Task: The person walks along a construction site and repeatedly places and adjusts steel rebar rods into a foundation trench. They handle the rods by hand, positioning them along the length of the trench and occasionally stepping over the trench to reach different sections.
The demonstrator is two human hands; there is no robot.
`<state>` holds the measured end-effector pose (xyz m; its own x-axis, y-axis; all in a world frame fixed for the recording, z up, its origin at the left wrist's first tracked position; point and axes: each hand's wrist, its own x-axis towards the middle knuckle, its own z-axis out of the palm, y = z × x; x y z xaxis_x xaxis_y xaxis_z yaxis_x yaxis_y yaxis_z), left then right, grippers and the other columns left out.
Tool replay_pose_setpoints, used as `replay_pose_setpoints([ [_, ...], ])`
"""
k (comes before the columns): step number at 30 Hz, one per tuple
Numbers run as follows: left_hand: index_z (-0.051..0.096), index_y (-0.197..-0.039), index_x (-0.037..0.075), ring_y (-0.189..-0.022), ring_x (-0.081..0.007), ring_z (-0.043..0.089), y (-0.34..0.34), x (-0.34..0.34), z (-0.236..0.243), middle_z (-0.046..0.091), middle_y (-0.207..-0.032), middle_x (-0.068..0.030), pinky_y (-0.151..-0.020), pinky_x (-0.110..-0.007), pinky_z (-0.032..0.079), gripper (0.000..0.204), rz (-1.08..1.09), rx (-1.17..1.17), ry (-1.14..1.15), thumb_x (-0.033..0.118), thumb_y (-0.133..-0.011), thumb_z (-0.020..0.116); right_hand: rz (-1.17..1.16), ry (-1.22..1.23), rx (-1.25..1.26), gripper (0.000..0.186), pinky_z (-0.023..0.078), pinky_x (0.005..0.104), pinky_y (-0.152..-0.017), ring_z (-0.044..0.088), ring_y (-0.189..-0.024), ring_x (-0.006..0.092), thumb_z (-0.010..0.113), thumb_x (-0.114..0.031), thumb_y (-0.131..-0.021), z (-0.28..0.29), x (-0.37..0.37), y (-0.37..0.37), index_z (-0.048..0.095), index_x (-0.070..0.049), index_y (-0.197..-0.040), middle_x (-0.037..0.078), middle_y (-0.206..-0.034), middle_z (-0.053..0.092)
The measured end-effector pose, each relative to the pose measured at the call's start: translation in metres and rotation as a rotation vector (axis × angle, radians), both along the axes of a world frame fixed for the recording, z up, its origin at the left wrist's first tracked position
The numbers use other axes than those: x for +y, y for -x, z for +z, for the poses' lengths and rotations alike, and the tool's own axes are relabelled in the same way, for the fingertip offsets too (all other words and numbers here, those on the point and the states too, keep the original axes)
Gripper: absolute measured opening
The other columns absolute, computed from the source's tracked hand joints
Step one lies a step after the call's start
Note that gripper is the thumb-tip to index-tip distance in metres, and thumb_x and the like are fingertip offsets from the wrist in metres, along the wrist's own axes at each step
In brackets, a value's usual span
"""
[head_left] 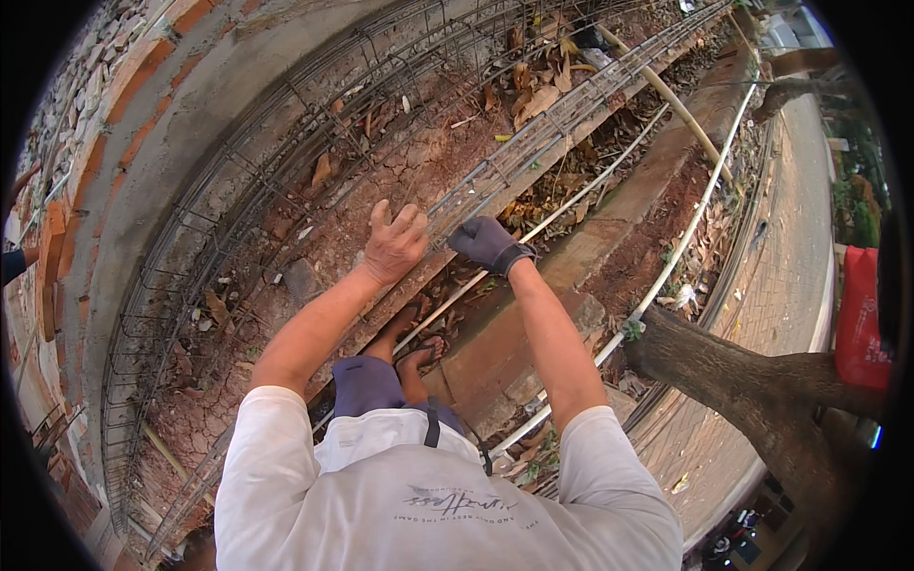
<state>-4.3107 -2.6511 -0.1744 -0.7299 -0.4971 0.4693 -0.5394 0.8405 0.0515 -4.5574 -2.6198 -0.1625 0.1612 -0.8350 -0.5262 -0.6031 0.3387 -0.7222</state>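
Observation:
My left hand [393, 244], bare, is raised beside the near end of a long, narrow steel rebar cage [522, 157]. Its fingers are curled in, and anything they hold is too small to make out. My right hand [486, 243] wears a dark glove and is closed in a fist at the cage's other side; whatever it grips is hidden by the fingers. Between the two hands the cage's parallel bars and thin cross ties show. The cage lies along a wooden plank [419, 276] and runs away to the upper right.
A larger curved rebar cage [228, 162] stands along the plastered brick wall [181, 124] on the left. Dry leaves [538, 103] cover the reddish soil. Pale poles [690, 233] cross on the right, near a tree trunk [724, 366] and a red bag [860, 319]. Another person's arm [21, 259] shows far left.

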Motion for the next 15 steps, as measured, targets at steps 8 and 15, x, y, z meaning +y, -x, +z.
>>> replay_pose_setpoints([
  [8,0.073,-0.078,0.011,-0.106,-0.0254,0.060,-0.005,-0.018,-0.001,0.060,-0.095,-0.0044,-0.101,-0.066,0.036,0.007,-0.285,-0.079,-0.042,0.016,-0.076,0.069,0.134,0.075,0.244,0.033,0.055,0.0489,-0.088,0.070,-0.095,0.0431,0.060,-0.030,-0.089,0.011,-0.007,-0.011,0.076,-0.005,-0.103,0.022,-0.100,0.074],
  [15,0.061,-0.081,0.006,-0.088,-0.0275,0.060,-0.002,-0.025,0.005,0.058,-0.086,-0.0101,-0.088,-0.052,0.045,0.005,-0.378,-0.131,-0.136,0.009,-0.082,0.064,0.066,0.039,0.408,0.028,0.058,0.0485,-0.084,0.074,-0.093,0.0392,0.060,-0.024,-0.087,0.036,-0.008,-0.041,0.079,-0.004,-0.094,0.019,-0.098,0.076],
])
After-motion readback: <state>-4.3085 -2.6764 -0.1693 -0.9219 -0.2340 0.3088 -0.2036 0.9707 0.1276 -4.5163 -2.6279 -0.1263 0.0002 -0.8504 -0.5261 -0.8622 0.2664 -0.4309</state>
